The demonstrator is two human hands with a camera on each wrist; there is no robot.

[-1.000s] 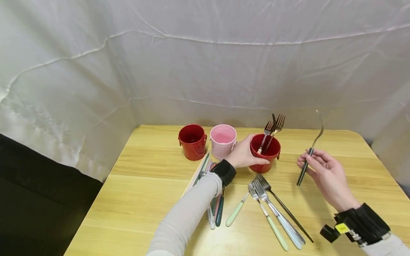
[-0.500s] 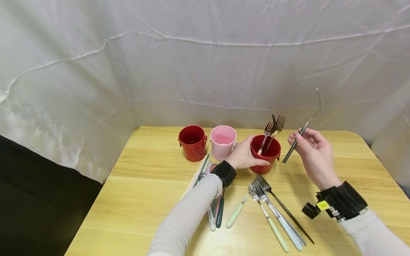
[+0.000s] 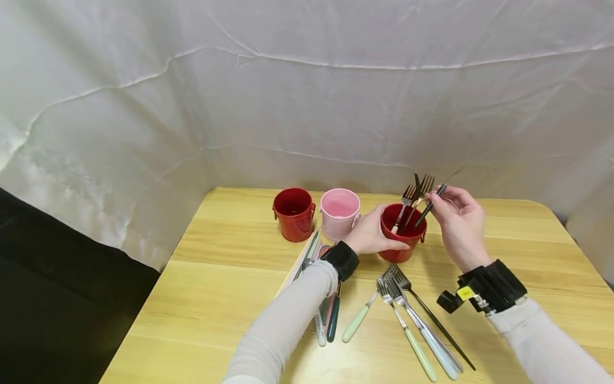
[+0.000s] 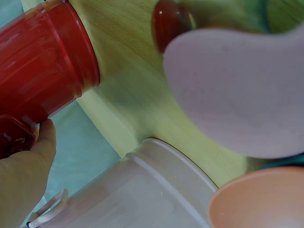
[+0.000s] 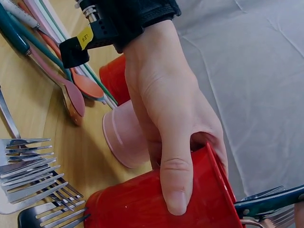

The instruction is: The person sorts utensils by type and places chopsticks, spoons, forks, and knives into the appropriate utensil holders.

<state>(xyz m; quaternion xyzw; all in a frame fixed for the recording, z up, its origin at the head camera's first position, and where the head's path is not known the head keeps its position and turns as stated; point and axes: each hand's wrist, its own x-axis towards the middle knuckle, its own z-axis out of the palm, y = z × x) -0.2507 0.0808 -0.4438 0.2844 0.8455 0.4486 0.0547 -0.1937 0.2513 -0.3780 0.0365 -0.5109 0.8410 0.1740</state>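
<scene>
The left hand [image 3: 376, 232] grips the right-hand red bucket [image 3: 400, 253] around its side, thumb toward the front. Several forks [image 3: 411, 197] stand in this bucket, tines up. My right hand [image 3: 458, 221] pinches a fork by its dark green handle [image 3: 430, 207] over the bucket's right rim. That handle slants down, its lower end inside the opening; the fork's head looks thin and blurred against the cloth. In the right wrist view the left thumb lies along the red bucket [image 5: 137, 204], with the dark green handle [image 5: 270, 202] at its rim. The left wrist view shows a finger touching the red bucket [image 4: 47, 61].
Another red bucket [image 3: 296, 226] and a pink bucket [image 3: 339, 221] stand to the left. Several forks [image 3: 422, 325] and a light-green-handled utensil [image 3: 356, 322] lie in front. Spoons [image 5: 71, 95] and slim sticks [image 3: 297, 261] lie partly under the left forearm. Cloth hangs behind the table.
My right hand has moved left to the bucket, bringing the dark-green-handled fork with it; the handle's lower end is now at the opening. The left hand has kept its hold on the bucket.
</scene>
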